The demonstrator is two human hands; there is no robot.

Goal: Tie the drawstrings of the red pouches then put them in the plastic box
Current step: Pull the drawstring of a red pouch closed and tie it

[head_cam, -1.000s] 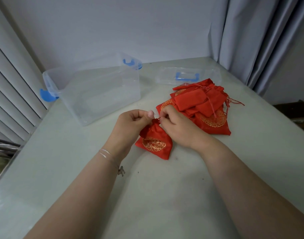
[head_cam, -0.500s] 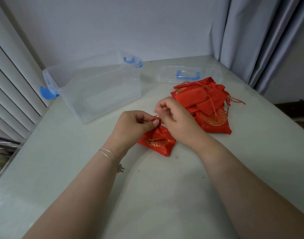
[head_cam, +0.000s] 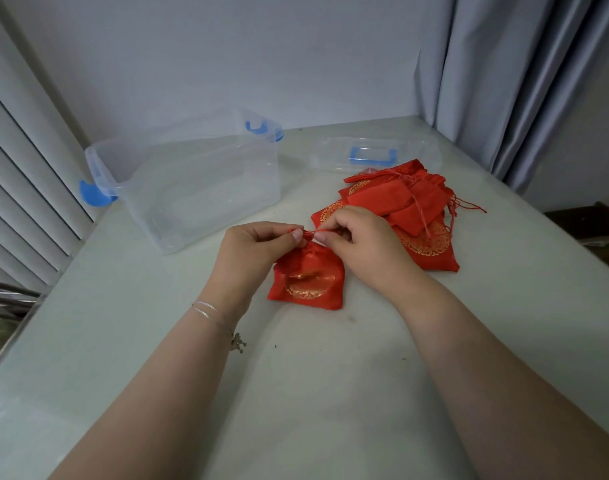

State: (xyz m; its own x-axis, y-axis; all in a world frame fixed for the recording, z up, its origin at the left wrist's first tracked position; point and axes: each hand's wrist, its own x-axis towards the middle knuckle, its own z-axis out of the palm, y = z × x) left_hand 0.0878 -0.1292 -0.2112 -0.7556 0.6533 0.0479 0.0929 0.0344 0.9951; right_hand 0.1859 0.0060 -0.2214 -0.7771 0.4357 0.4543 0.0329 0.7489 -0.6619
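Both hands, left hand [head_cam: 258, 245] and right hand [head_cam: 360, 242], now pinch the drawstrings taut above the small red satin pouch [head_cam: 308, 278], newly cinched; the clear plastic box [head_cam: 192, 181] waits at ten o'clock.

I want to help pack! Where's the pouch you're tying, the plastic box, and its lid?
Pouch being tied [head_cam: 308, 278]: head view, on its gold print.
Plastic box [head_cam: 206, 192]: head view, on its clear front wall.
Lid [head_cam: 372, 156]: head view, on its blue handle.
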